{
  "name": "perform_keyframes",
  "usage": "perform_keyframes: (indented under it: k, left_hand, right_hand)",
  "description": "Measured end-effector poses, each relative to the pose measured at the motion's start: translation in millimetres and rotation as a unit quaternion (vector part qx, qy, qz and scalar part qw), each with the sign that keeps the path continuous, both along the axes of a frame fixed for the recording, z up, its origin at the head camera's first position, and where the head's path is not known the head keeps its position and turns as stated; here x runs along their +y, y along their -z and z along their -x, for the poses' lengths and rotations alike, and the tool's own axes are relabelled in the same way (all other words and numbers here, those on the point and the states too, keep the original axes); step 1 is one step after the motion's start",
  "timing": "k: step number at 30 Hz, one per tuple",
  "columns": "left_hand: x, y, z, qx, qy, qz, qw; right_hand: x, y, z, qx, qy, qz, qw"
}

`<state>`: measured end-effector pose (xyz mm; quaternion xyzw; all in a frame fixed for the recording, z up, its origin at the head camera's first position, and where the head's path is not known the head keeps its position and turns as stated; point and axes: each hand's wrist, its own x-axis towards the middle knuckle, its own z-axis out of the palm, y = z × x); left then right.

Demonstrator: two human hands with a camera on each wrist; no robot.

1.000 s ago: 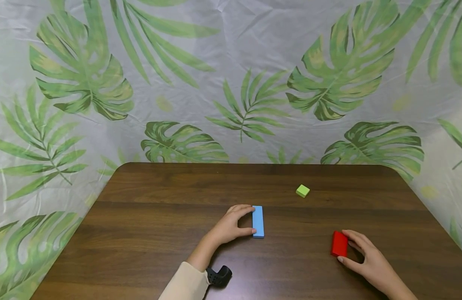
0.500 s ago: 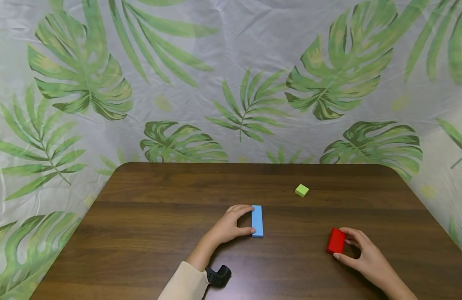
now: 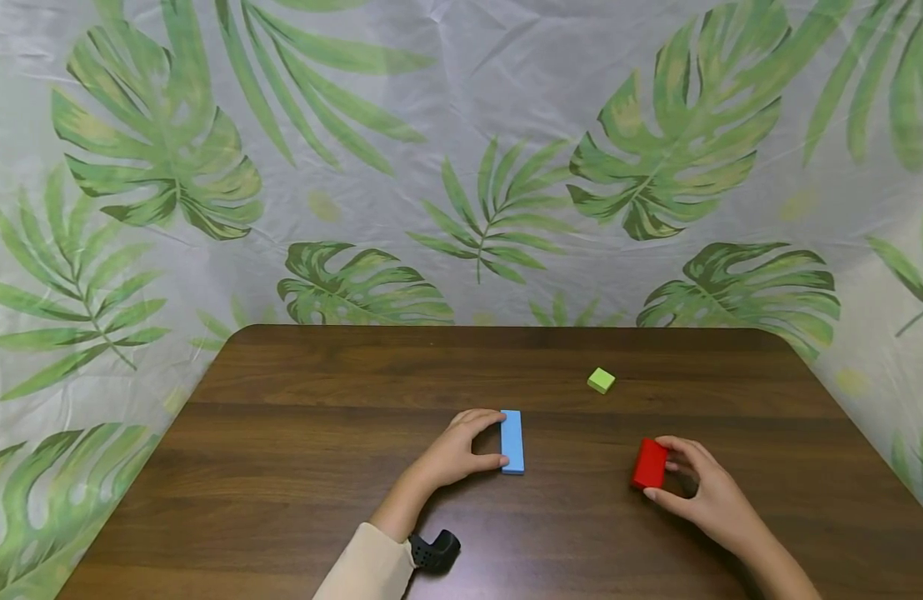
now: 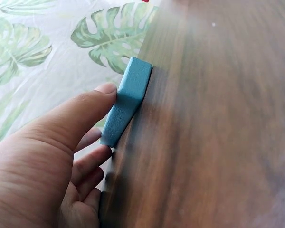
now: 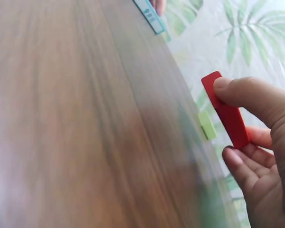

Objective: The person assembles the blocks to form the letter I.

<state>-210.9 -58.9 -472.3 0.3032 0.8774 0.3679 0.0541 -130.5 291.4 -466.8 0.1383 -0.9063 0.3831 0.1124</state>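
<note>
A flat blue block (image 3: 512,442) lies on the table at the middle. My left hand (image 3: 450,450) pinches it from the left side, thumb at its near end and a fingertip at its far end. The left wrist view shows the thumb against the blue block (image 4: 126,102). To the right, my right hand (image 3: 701,487) holds a red block (image 3: 649,464) between thumb and fingers. In the right wrist view the red block (image 5: 228,111) appears raised off the table, tilted. A small light green block (image 3: 601,381) lies farther back, apart from both hands.
The brown wooden table (image 3: 319,367) has rounded far corners. A hanging cloth with green leaves (image 3: 476,167) stands behind it. A black strap device (image 3: 435,552) sits on the left wrist, by a cream sleeve (image 3: 367,567).
My right hand has carried the red block leftward and a little away from me, closer to the blue block. The left hand and the blue block have stayed in place.
</note>
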Motion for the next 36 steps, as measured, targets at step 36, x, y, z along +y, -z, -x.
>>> perform_keyframes:
  k: [36]
  left_hand:
    - [0.0,-1.8,-0.6,-0.003,-0.001,0.004,1.0000]
  right_hand:
    - [-81.5,-48.4,8.2,0.024,-0.123,0.020,0.9919]
